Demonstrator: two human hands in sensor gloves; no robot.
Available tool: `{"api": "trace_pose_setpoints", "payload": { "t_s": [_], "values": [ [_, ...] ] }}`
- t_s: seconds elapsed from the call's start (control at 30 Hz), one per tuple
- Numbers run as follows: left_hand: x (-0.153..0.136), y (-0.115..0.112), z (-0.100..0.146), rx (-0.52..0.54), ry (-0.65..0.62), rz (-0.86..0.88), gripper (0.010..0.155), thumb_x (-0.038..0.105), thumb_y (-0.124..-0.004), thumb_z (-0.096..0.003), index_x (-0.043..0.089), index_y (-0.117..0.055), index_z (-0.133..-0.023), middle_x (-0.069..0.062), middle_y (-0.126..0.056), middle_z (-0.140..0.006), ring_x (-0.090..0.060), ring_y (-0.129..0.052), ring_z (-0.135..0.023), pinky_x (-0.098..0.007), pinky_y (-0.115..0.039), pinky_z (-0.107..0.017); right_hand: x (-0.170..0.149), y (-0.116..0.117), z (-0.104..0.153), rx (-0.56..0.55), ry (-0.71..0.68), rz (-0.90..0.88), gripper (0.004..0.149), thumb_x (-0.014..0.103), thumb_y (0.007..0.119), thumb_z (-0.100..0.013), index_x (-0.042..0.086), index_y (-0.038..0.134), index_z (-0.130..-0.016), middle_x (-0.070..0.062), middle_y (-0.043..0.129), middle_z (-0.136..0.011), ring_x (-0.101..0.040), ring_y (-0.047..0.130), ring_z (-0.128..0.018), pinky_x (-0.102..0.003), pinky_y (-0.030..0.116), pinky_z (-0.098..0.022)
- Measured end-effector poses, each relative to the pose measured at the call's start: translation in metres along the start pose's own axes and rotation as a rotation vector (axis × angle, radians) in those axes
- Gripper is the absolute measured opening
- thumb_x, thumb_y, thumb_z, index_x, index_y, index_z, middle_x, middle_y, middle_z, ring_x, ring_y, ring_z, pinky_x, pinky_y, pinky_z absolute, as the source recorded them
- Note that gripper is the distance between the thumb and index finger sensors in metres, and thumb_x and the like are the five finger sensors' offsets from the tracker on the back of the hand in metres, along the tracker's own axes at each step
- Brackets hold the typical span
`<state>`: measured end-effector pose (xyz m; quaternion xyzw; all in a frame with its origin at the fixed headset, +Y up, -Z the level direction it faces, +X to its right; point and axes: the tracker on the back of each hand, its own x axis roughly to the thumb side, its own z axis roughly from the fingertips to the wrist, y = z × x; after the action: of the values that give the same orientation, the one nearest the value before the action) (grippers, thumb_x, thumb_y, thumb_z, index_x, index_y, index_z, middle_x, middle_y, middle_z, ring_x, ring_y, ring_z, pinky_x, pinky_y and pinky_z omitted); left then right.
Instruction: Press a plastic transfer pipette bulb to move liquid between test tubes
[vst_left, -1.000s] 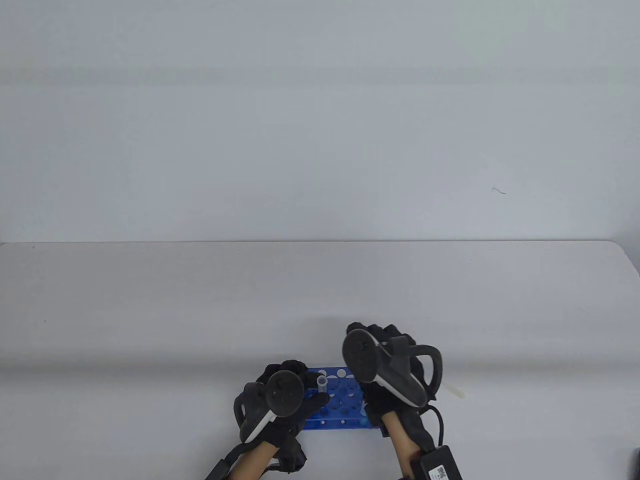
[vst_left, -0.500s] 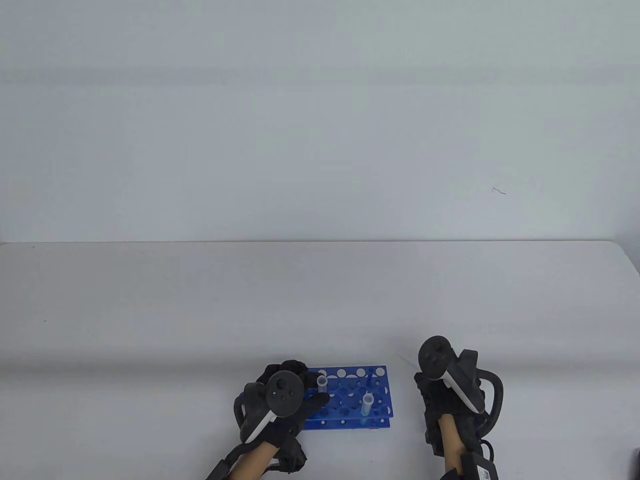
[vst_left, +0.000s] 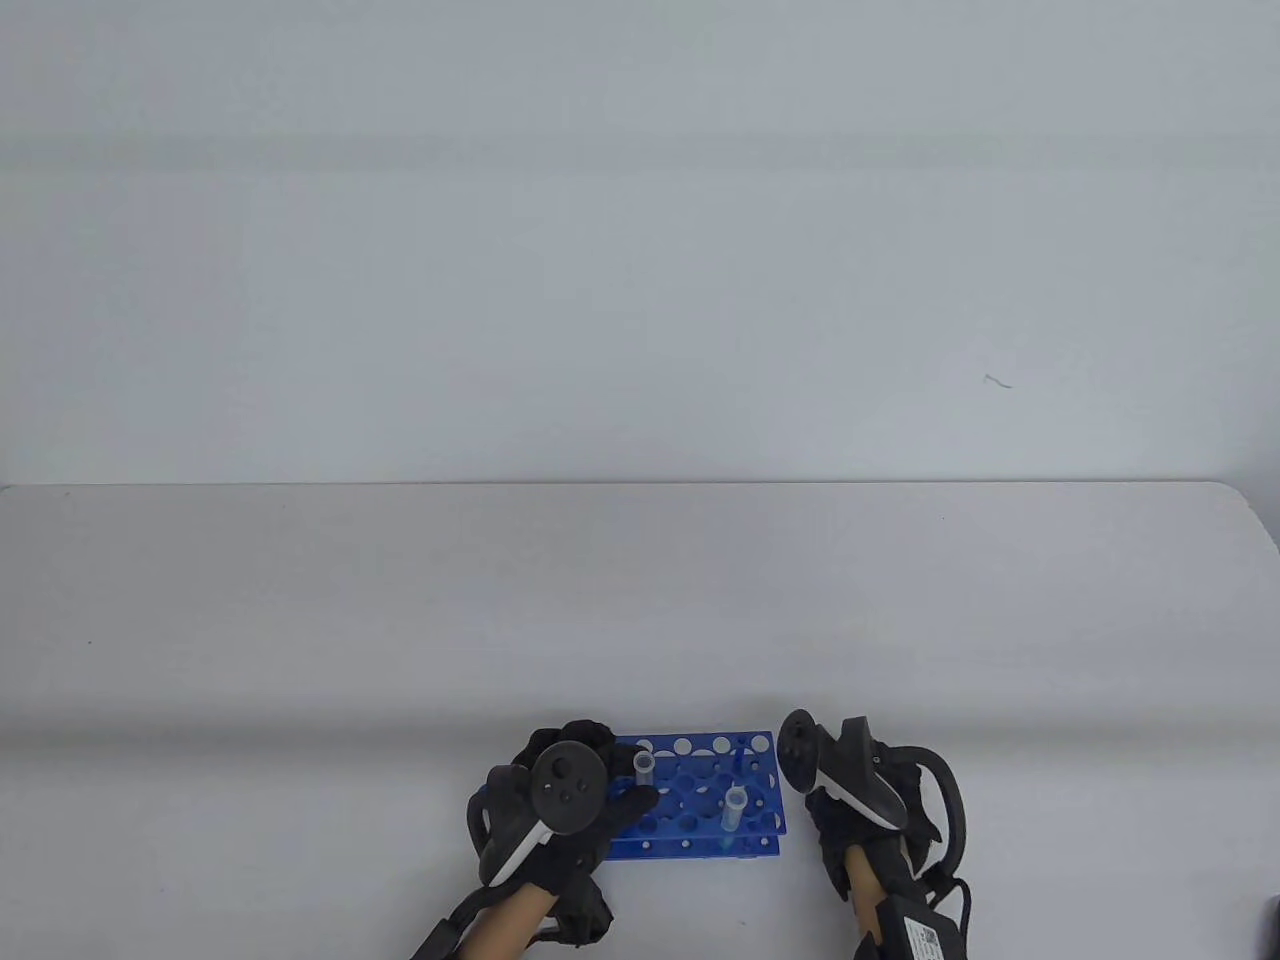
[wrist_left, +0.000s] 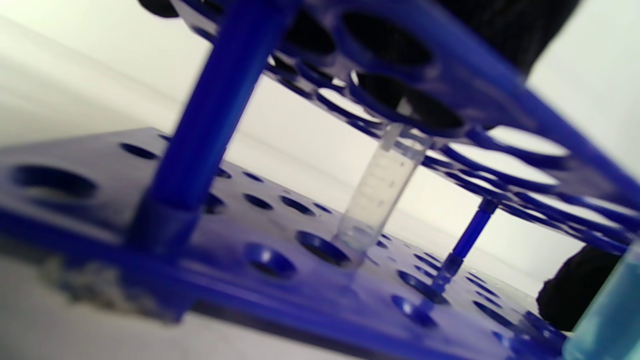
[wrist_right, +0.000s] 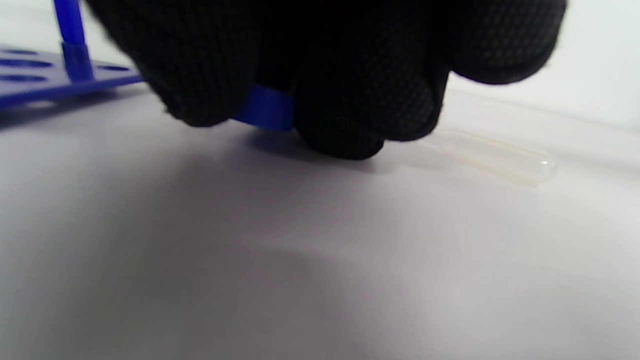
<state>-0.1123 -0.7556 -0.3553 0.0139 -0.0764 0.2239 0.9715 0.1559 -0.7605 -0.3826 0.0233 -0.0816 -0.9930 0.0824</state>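
Observation:
A blue test tube rack (vst_left: 700, 790) stands near the table's front edge. My left hand (vst_left: 560, 800) grips its left end, thumb over the top plate. A clear tube (vst_left: 645, 768) stands next to that thumb and also shows in the left wrist view (wrist_left: 380, 190). A second tube (vst_left: 735, 805) holds blue liquid (wrist_left: 610, 310). My right hand (vst_left: 860, 790) is low at the rack's right end. In the right wrist view its fingers (wrist_right: 350, 100) curl down to the table, with a blue bit of the rack's base (wrist_right: 265, 112) between them. The clear pipette (wrist_right: 495, 155) lies on the table beside them, not held.
The white table (vst_left: 640, 600) stretches far behind the rack up to a pale wall. A black box on a cable (vst_left: 925, 930) hangs at my right forearm by the front edge.
My right hand moved from above the rack out to the right, then back left and down to the rack's right end. The pipette now lies on the table. My left hand stayed put.

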Motion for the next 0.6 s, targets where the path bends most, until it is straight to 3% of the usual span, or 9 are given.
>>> {"api": "trace_pose_setpoints", "payload": {
  "t_s": [0.6],
  "values": [
    [-0.0043, 0.0017, 0.0017, -0.035, -0.047, -0.01, 0.056, 0.057, -0.077, -0.0426, 0.044, -0.071, -0.097, 0.005, -0.054, -0.111, -0.022, -0.044, -0.097, -0.054, -0.039, -0.081, 0.0009, -0.0003, 0.0006, 0.057, 0.02, 0.025, 0.053, 0.039, 0.086, -0.032, 0.023, 0.081, -0.083, -0.003, 0.096, -0.072, -0.019, 0.094, -0.054, -0.046, 0.076, -0.048]
  ]
}}
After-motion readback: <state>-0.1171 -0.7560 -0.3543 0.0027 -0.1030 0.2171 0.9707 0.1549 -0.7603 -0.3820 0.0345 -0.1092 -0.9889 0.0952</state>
